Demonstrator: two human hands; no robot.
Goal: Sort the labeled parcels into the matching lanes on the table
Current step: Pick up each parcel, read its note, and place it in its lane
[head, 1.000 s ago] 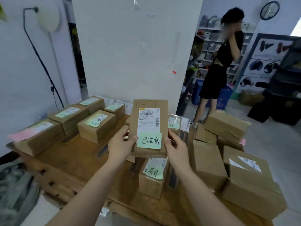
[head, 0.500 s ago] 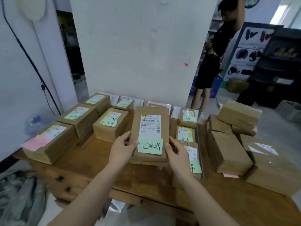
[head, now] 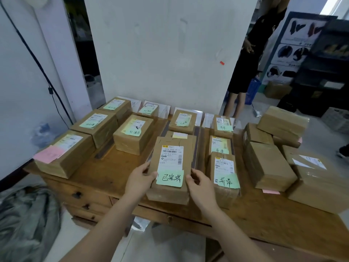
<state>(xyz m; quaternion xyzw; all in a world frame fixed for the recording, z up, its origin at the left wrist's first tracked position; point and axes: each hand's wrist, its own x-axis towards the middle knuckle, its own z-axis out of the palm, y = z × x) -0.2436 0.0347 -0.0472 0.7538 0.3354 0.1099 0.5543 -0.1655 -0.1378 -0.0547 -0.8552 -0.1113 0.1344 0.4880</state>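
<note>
- Left hand (head: 138,178) grips the left edge of the parcel (head: 170,157), thumb on top beside its green note (head: 170,178).
- Right hand (head: 200,184) grips the right edge, thumb up against that same note.
- Parcel lies flat between both hands, over the table (head: 113,167) front; whether it touches the wood I cannot tell.
- Just right of the right hand runs a row of 3 green-noted parcels (head: 223,173).

Left hand (head: 138,179) and right hand (head: 201,186) grip with curled fingers (head: 196,173).
</note>
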